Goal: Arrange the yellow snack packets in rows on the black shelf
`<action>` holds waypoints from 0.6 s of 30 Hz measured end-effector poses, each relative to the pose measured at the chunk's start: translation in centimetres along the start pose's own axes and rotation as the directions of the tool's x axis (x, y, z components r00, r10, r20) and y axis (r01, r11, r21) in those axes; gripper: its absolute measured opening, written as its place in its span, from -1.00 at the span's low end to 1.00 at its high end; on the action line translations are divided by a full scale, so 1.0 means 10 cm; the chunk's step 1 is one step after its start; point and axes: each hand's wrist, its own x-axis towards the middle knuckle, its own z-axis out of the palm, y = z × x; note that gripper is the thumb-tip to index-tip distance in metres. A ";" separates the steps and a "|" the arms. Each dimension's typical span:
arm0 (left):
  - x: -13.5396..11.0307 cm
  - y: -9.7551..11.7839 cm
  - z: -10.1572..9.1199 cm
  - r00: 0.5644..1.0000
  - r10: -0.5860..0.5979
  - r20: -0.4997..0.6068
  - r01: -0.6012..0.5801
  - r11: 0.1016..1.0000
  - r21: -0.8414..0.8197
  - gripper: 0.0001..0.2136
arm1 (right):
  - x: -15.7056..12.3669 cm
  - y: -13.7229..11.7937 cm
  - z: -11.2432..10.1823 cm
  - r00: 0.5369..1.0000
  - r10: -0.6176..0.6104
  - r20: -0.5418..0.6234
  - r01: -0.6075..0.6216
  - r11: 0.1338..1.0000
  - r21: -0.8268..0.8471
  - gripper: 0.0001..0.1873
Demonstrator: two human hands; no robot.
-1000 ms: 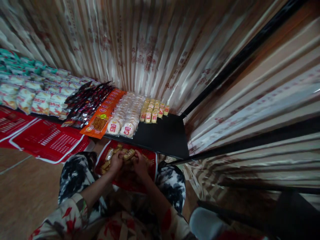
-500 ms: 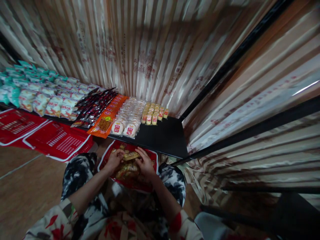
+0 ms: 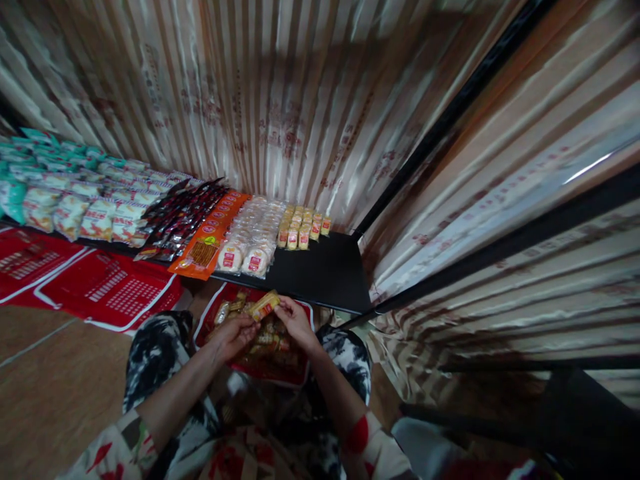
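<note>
Between my two hands, above the red basket (image 3: 203, 327), is a small yellow snack packet (image 3: 265, 305) with a red label. My left hand (image 3: 234, 335) pinches its lower left end. The fingers of my right hand (image 3: 296, 320) grip its right end. More wrapped yellow snacks (image 3: 270, 343) lie loose in the basket, which sits between my knees. On the black shelf (image 3: 325, 277) just beyond stand short rows of matching yellow packets (image 3: 303, 235). Beside them are rows of round white crackers (image 3: 257, 261) in clear wrappers.
Further left on the shelf lie an orange packet (image 3: 210, 237), dark packets (image 3: 183, 213), white bags (image 3: 97, 219) and green bags (image 3: 13, 199). Red baskets (image 3: 127, 287) stand below at left. A black metal post (image 3: 430, 150) and a pleated curtain (image 3: 300, 80) bound the shelf.
The yellow packet has been raised from low in the basket and tilted, its red label now showing. Both hands have closed on its ends. The view has shifted slightly.
</note>
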 end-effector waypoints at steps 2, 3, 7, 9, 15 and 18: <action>-0.01 0.01 0.05 0.998 -0.064 -0.025 0.063 0.997 -0.043 -0.83 | 0.00 -0.02 -0.04 0.999 -0.003 -0.043 0.000 0.998 -0.058 -0.62; -0.02 0.03 0.09 0.996 -0.084 -0.038 0.082 0.995 -0.058 -0.83 | -0.01 -0.04 -0.07 0.997 -0.026 -0.073 0.018 0.993 -0.118 -0.57; -0.07 0.12 0.22 0.996 -0.070 -0.062 0.071 0.997 0.012 -0.83 | -0.07 -0.23 -0.18 0.959 -0.270 -0.082 0.200 0.855 -0.478 -0.43; -0.08 0.17 0.30 0.999 -0.014 -0.048 0.020 0.993 0.113 -0.84 | -0.09 -0.34 -0.25 0.941 -0.338 -0.001 0.274 0.764 -0.584 -0.47; -0.06 0.36 0.58 0.982 0.169 0.088 -0.190 0.897 0.398 -0.91 | -0.16 -0.51 -0.40 0.950 -0.301 0.083 0.282 0.710 -0.645 -0.67; -0.02 0.43 0.75 0.969 0.201 0.146 -0.247 0.842 0.479 -0.94 | -0.19 -0.47 -0.46 0.964 -0.266 0.025 0.225 0.761 -0.609 -0.68</action>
